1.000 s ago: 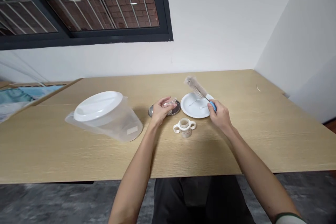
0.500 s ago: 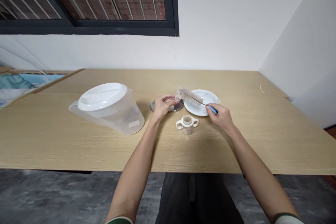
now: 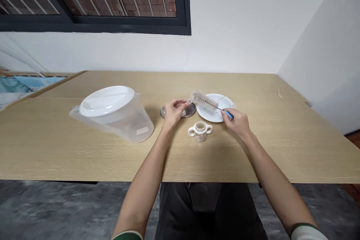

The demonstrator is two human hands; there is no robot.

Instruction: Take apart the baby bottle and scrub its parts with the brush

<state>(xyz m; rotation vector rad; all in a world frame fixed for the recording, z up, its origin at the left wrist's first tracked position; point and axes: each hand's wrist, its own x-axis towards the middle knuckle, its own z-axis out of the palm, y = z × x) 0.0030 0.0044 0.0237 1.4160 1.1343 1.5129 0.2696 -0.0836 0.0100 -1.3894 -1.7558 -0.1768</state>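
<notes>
The brush (image 3: 207, 102) is held in the right hand (image 3: 238, 122), its blue handle gripped between thumb and fingers, with the wire and pale bristles extended leftward from those fingertips and seen over the white plate (image 3: 209, 117). The bristled tip is positioned just beside the fingertips of the left hand (image 3: 174, 111); whether the two are touching cannot be told. The left fingers are bent toward the thumb above the shiny metal dish (image 3: 191, 110), but whether anything is pinched there cannot be made out. The two-handled cup (image 3: 200, 132) is stood upright on the table (image 3: 84, 157), nearer the front edge than either hand and touched by neither. The lidded pitcher (image 3: 120, 118) is set to the left, apart from the left hand
</notes>
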